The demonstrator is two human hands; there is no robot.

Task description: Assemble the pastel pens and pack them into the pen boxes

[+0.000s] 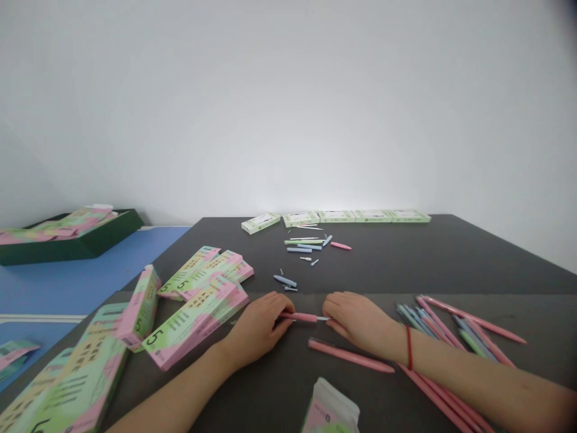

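Observation:
Over the middle of the dark table, my left hand (264, 322) is closed on the left end of a pink pen barrel (304, 317). Facing it, my right hand (356, 319) pinches a thin white piece (322, 319) at the barrel's right end. The barrel and the thin piece lie in one line between the hands. Just below them a whole pink pen (351, 356) rests on the table. A red cord circles my right wrist. Beyond my hands lie a blue pen part (285, 281) and small loose pieces (305, 258).
Pink and green boxes (193, 322) lie at left, and an open box (331, 409) is at the front edge. Pens (478, 319) lie around my right forearm. Green-white boxes (372, 216) line the back, with pen parts (304, 242) before them. A green tray (108, 233) stands far left.

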